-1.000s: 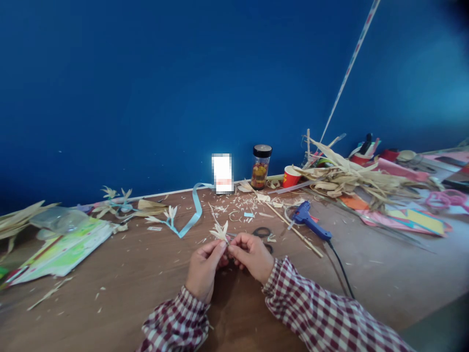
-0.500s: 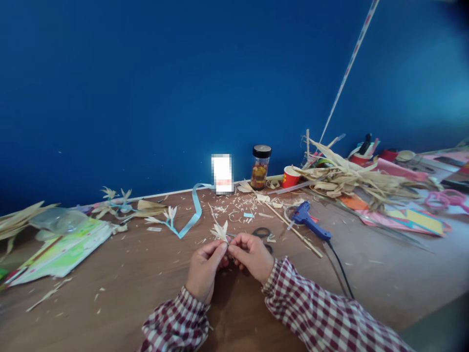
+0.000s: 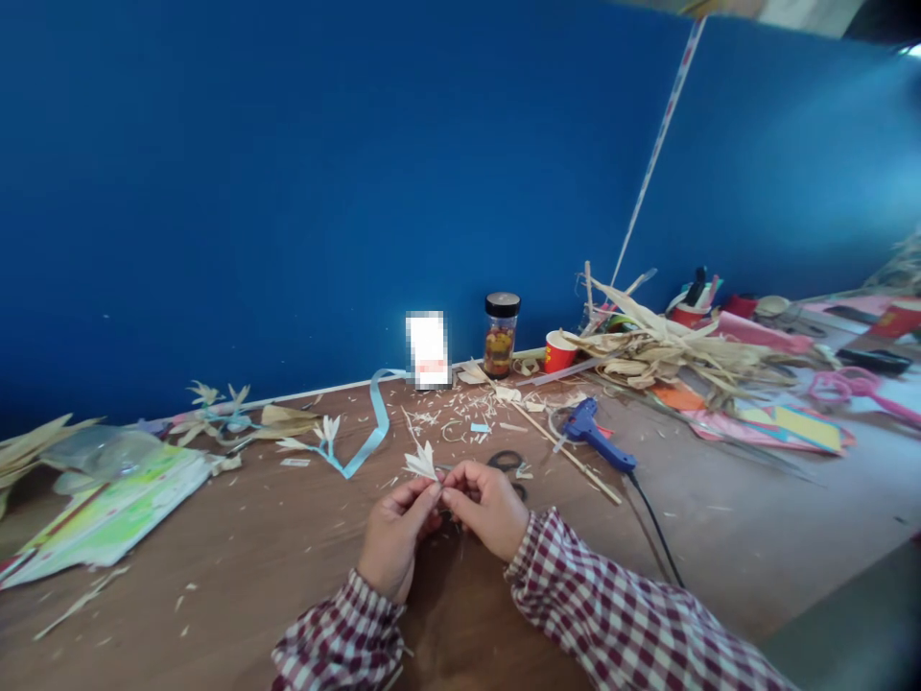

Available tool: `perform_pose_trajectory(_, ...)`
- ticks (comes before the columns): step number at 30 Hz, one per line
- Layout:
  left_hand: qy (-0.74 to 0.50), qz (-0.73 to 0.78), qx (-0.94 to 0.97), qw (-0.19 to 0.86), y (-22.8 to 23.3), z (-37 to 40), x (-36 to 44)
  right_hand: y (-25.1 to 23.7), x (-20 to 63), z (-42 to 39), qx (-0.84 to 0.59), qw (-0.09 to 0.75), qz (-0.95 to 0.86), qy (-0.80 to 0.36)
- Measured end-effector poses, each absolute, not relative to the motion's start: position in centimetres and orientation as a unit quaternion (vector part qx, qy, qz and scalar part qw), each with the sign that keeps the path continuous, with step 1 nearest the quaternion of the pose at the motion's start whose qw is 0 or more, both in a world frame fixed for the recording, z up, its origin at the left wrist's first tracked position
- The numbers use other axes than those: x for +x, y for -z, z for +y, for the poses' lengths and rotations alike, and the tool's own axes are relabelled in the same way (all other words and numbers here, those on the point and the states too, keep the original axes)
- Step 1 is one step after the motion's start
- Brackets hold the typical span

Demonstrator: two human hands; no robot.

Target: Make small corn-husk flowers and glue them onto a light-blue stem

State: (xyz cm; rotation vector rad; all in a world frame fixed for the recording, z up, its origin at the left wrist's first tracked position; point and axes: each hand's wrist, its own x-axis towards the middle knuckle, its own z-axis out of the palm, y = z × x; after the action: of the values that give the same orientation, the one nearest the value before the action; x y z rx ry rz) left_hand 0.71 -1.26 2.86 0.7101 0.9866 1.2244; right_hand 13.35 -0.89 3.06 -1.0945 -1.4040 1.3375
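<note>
Husk flower (image 3: 421, 462): pale, pointed petals fanned, just left of scissors (image 3: 506, 462)
Hands: I see left hand (image 3: 394, 537) and right hand (image 3: 487, 507) together, pinching its base
Stem: hidden by fingers

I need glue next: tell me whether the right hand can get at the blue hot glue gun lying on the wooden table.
Probably yes. The blue hot glue gun lies just beyond the right hand with only scraps between, but that hand is pinching the small pale husk flower.
</note>
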Motion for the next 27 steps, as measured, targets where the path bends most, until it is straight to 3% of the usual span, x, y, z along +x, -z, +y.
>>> perform_pose_trajectory(8,-0.567,0.410,0.304,0.646,-2.4,-1.1,0.7,-2.6,14.8,-2.3,-0.465,0.348,-0.660,-0.477)
perform_pose_trajectory(17,-0.571,0.380,0.240,0.686,-3.3,-0.8,-0.2,-6.8,18.2,-4.1,-0.465,0.202,-0.835,-0.214)
perform_pose_trajectory(22,-0.609,0.372,0.202,0.671,-3.4,-0.2,-1.2,-7.9,21.0,-5.7,-0.447,0.158,-0.844,-0.249)
perform_pose_trajectory(27,-0.628,0.355,0.194,0.665,-3.5,0.2,-1.7,-7.3,27.4,-7.7,-0.521,0.171,-0.789,-0.277)
